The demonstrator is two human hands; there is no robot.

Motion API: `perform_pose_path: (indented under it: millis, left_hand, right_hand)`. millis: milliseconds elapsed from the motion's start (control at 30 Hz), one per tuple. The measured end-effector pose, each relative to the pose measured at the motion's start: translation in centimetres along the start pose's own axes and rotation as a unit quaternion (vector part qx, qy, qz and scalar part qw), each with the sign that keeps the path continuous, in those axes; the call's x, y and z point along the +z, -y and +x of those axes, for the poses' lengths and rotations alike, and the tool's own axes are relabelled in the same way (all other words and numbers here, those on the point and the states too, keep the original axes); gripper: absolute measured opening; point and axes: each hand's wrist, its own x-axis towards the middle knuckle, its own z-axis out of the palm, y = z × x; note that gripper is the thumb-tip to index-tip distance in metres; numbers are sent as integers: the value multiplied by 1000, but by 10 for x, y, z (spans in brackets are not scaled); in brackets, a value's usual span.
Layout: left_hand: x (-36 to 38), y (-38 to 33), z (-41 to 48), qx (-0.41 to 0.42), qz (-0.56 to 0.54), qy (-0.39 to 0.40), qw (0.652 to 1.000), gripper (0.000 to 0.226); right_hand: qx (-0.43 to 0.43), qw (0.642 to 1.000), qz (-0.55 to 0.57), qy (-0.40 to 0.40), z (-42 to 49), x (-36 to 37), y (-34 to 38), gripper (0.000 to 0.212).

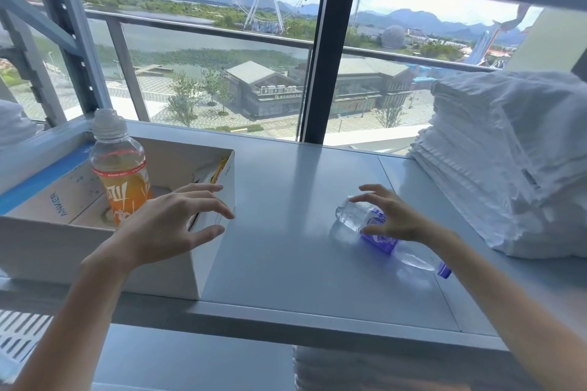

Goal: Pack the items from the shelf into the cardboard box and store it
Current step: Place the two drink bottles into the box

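An open white cardboard box (209, 251) stands on the left of the grey shelf (286, 206). Inside it an orange drink bottle (120, 168) stands upright, and a yellow packet (219, 170) leans against the right wall. My left hand (171, 225) hovers over the box's right front corner, fingers spread, holding nothing. A clear water bottle with a purple label and cap (381, 232) lies on its side on the shelf. My right hand (394, 216) rests over its middle with fingers curled around it; the bottle still lies on the shelf.
A tall stack of folded white towels (508, 162) fills the right end of the shelf. Grey shelf uprights (73, 41) rise at the left, another shelf board runs overhead, and a window lies behind. More white linen (349, 368) sits on the level below.
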Motion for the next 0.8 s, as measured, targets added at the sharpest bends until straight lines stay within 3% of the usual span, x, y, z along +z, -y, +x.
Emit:
perform_pose_path:
  millis: [367, 567, 700, 800]
  left_hand:
    - [-1, -2, -1, -3, -14, -3, 1000, 21]
    - [-1, -3, 0, -2, -14, -1, 1000, 27]
    - [-2, -3, 0, -8, -6, 1, 1000, 26]
    - [-3, -3, 0, -5, 0, -3, 1000, 30]
  right_hand:
    - [135, 980, 8, 143, -66, 25, -3, 112]
    - [146, 981, 52, 116, -91, 26, 11, 98]
    - [117, 972, 178, 97, -86, 11, 22, 75]
    - [88, 942, 308, 97, -79, -12, 28, 63]
